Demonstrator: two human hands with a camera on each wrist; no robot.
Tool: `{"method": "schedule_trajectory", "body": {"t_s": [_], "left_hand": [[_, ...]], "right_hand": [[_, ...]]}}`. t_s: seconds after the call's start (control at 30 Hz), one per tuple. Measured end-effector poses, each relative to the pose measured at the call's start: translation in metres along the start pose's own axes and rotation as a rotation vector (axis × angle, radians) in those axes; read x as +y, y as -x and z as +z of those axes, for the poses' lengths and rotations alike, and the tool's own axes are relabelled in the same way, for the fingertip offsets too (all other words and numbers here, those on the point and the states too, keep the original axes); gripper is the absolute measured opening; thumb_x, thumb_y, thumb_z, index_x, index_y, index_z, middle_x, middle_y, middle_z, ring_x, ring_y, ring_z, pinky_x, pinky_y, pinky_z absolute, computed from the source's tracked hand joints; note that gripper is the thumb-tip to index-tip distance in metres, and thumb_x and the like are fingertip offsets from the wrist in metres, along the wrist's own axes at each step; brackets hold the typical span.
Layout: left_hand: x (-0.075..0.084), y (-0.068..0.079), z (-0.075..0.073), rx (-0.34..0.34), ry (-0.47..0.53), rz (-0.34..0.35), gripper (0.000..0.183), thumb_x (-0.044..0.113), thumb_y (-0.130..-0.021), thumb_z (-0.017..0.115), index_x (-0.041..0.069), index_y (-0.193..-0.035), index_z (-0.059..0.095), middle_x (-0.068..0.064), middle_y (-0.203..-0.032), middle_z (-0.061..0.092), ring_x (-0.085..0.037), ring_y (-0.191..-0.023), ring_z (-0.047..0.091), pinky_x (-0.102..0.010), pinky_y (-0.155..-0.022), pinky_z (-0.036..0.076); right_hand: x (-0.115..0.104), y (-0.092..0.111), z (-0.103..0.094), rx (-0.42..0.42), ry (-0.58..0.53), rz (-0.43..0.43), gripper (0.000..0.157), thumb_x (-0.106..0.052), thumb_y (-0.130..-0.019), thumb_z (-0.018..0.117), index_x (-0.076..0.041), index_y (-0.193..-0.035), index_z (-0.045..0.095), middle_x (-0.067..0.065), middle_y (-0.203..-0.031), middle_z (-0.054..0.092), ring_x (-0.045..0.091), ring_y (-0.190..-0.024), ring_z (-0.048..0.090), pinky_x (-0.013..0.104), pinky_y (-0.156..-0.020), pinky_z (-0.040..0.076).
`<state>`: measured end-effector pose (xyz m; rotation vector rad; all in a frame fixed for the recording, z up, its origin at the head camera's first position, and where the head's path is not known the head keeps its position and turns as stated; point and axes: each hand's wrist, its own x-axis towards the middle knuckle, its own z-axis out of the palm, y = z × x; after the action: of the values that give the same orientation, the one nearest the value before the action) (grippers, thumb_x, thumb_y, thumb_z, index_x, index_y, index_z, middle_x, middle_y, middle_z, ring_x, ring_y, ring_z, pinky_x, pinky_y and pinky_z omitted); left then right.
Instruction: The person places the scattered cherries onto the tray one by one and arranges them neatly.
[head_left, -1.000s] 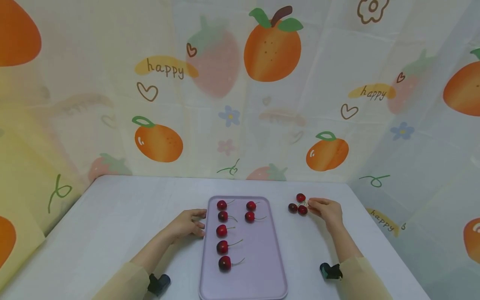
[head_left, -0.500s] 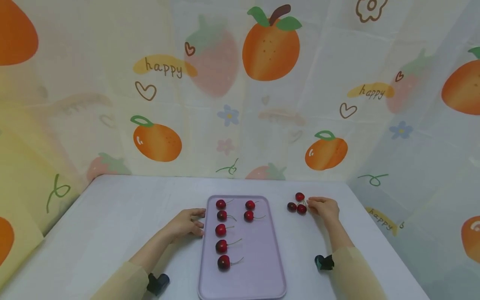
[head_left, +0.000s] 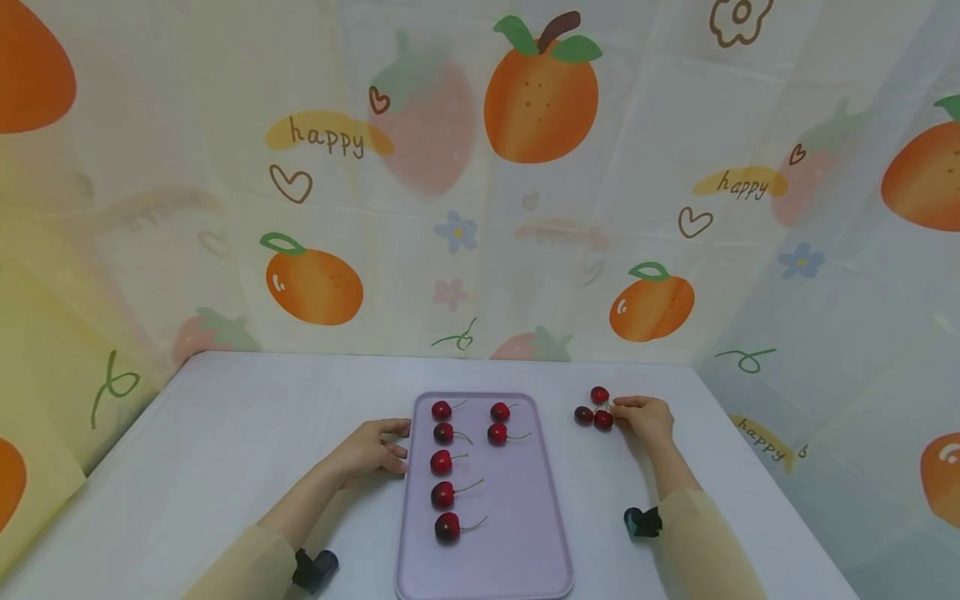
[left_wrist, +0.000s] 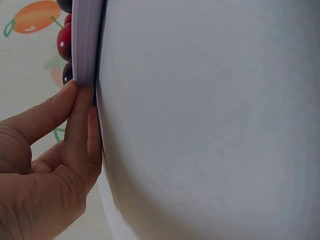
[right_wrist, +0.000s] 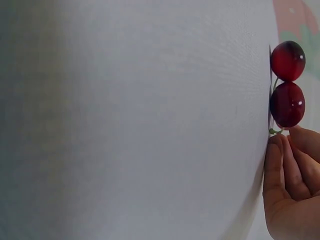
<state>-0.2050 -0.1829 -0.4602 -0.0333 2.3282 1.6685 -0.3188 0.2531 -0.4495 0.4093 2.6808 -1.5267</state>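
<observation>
A lilac tray [head_left: 517, 525] holds several dark red cherries with stems: a longer left column, with one cherry [head_left: 447, 527] nearest me, and a right pair, with one cherry [head_left: 497, 433] in front. My left hand [head_left: 367, 450] rests against the tray's left edge; in the left wrist view its fingertips [left_wrist: 82, 92] touch the rim. Right of the tray, three cherries [head_left: 602, 420] lie clustered on the table. My right hand [head_left: 648, 419] is beside them, thumb and fingertips at a green stem [right_wrist: 278, 132]. Whether they pinch that stem is unclear.
The white table [head_left: 225, 433] runs back to a fruit-printed cloth [head_left: 420, 258]. A dark wrist device [head_left: 315, 569] sits by the left sleeve [head_left: 247, 562], another dark wrist device [head_left: 642, 522] by the right sleeve.
My right hand and forearm have shifted slightly left, bringing the fingertips closer to the cluster. The left hand, the tray and the cherries stay where they were.
</observation>
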Motion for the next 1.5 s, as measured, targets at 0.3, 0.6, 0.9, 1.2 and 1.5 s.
{"method": "schedule_trajectory", "body": {"t_s": [0.3,0.6,0.9,1.2,1.5], "left_hand": [[0.0,0.0,0.001,0.014,-0.011,-0.008,0.076,-0.008,-0.073,0.074,-0.009,-0.142,0.044,-0.029,-0.141,0.052,-0.016,-0.092,0.065,-0.032,-0.077,0.062],[0.0,0.0,0.001,0.016,-0.013,-0.006,0.077,-0.008,-0.073,0.075,-0.009,-0.143,0.043,-0.029,-0.141,0.052,-0.015,-0.091,0.065,-0.031,-0.076,0.061],[0.001,0.0,0.0,0.01,-0.03,0.0,0.077,-0.006,-0.073,0.075,-0.009,-0.143,0.043,-0.029,-0.141,0.052,-0.017,-0.093,0.065,-0.032,-0.076,0.062],[0.001,0.001,0.0,0.005,-0.028,0.005,0.077,-0.007,-0.073,0.075,-0.009,-0.143,0.042,-0.031,-0.142,0.05,-0.021,-0.098,0.067,-0.034,-0.077,0.062],[0.0,0.0,0.0,0.008,-0.017,0.003,0.078,-0.008,-0.073,0.075,-0.009,-0.144,0.042,-0.031,-0.142,0.05,-0.018,-0.095,0.066,-0.034,-0.078,0.062]], "right_hand": [[0.007,-0.009,0.004,0.002,0.041,-0.004,0.031,-0.018,-0.09,0.07,0.003,-0.114,0.071,0.014,-0.101,0.076,0.005,-0.074,0.064,0.012,-0.068,0.053],[0.006,-0.01,0.005,0.004,0.06,-0.023,0.027,-0.013,-0.088,0.071,0.004,-0.11,0.072,0.013,-0.096,0.076,0.005,-0.071,0.062,0.013,-0.065,0.054],[0.007,-0.01,0.007,0.016,0.141,-0.061,0.023,-0.012,-0.088,0.07,0.004,-0.105,0.073,0.019,-0.098,0.074,0.008,-0.07,0.061,0.016,-0.063,0.052],[0.006,-0.012,0.007,0.012,0.141,-0.022,0.023,-0.014,-0.089,0.069,0.002,-0.105,0.074,0.015,-0.094,0.075,0.012,-0.073,0.062,0.015,-0.062,0.051],[0.008,-0.012,0.004,-0.005,0.086,0.015,0.025,-0.014,-0.091,0.068,0.002,-0.109,0.073,0.015,-0.099,0.075,0.01,-0.073,0.063,0.015,-0.065,0.052]]}}
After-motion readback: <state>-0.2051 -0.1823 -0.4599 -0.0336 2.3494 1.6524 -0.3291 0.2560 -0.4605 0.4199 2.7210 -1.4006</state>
